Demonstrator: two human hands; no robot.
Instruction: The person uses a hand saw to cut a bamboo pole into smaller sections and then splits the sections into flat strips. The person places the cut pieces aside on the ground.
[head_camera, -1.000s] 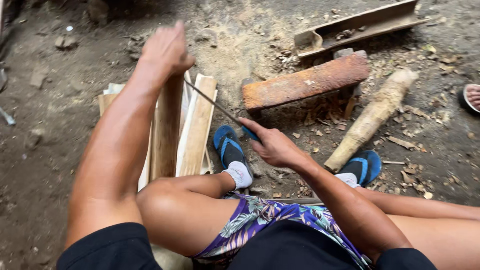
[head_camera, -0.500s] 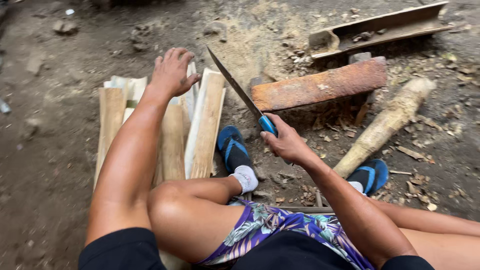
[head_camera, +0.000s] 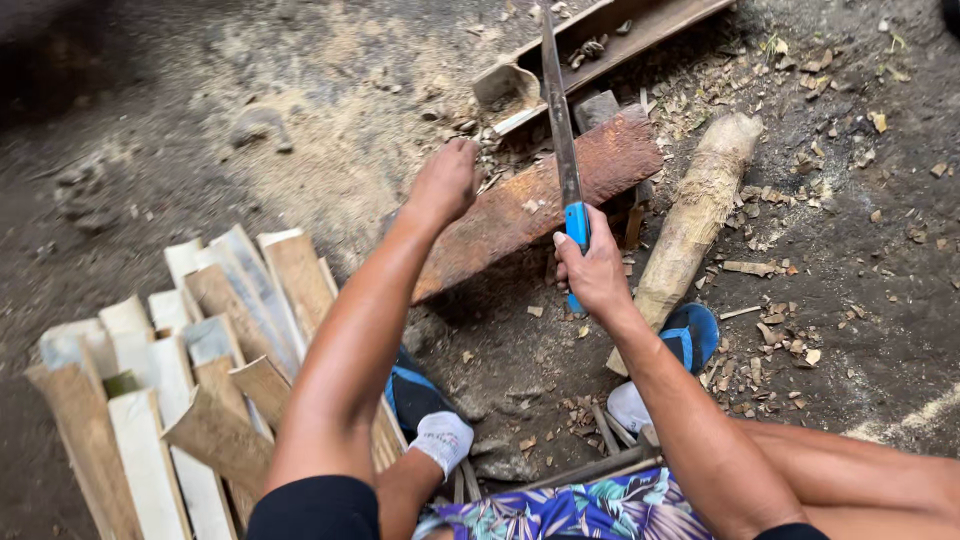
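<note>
One machete (head_camera: 560, 120) (right hand (head_camera: 592, 270) gripping)

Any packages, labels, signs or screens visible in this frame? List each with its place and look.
None in view: no package, label, sign or screen.
What shows instead: the right hand grips a long knife with a blue handle, blade pointing away.
The left hand rests on a reddish-brown wooden block lying on the dirt ground.
Pale split wood slats lie piled at lower left.
</note>
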